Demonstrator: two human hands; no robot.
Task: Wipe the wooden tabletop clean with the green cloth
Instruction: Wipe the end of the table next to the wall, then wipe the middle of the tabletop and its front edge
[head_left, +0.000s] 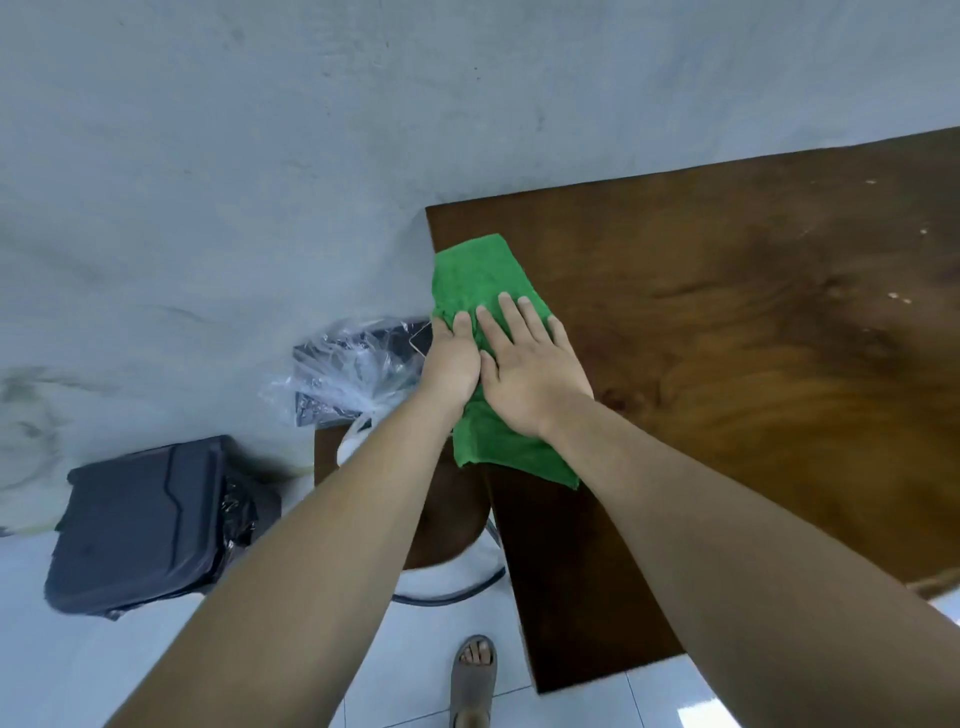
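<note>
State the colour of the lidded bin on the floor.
Black lidded plastic bin, seen in the head view.

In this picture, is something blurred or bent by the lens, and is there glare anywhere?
Head view: wide-angle lens bows the wooden tabletop edges and stretches the forearms; soft blur on the black bin; glare on the clear plastic bag and floor tiles; green cloth under left hand and right hand stays fairly sharp.

Pale grey-blue plastered wall (260, 130), far; glossy white tiled floor (78, 665), near; black lidded plastic bin (140, 525), left; round brown stool (447, 525) alongside.
</note>
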